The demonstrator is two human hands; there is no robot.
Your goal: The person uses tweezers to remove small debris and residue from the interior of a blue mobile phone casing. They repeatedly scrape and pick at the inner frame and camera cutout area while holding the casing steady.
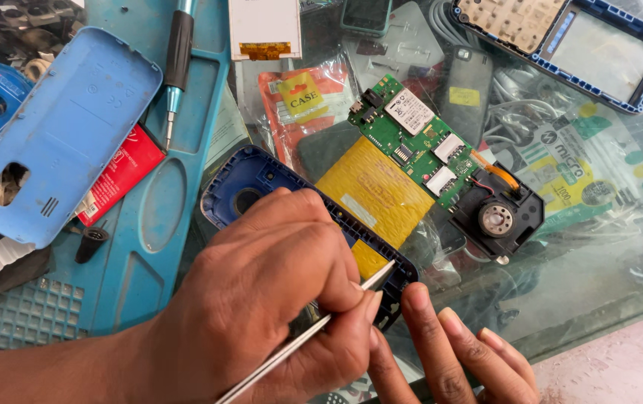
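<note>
While the dark blue phone frame (261,183) lies on the glass counter (598,284), partly under the hand, its lower end overlaps the yellow-taped panel (377,191) and its upper end sits against the teal work mat (149,247). Left hand (276,299) closed in a pinch around thin metal tweezers (299,344), tip resting at the frame's lower corner (392,265). Right hand (448,352) fingers loosely spread and straight, nothing held; index fingertip (415,295) pressed against that same corner, steadying it.

Handling, as judged: frame is a thin moulded plastic shell, light, stiff along the rim but likely to flex and crack at clip tabs if twisted. Smooth plastic on glass will slide, so a finger brace at the edge makes sense. Best hold is on the long outer rims, not the thin inner ribs or the round opening (246,200).

Green circuit board (411,142) with speaker module (497,218) lies just beside, apart from the frame; fragile, edges only. The orange flex strip (502,173) at its side would tear easily.

Around: light blue back cover (59,127) upper left on the mat, red battery (115,179) under its edge, screwdriver (178,67) upright-ish across the mat, keypad front housing (568,45) far right, well apart. Tweezers are springy and sharp; a slip could gouge plastic
</note>
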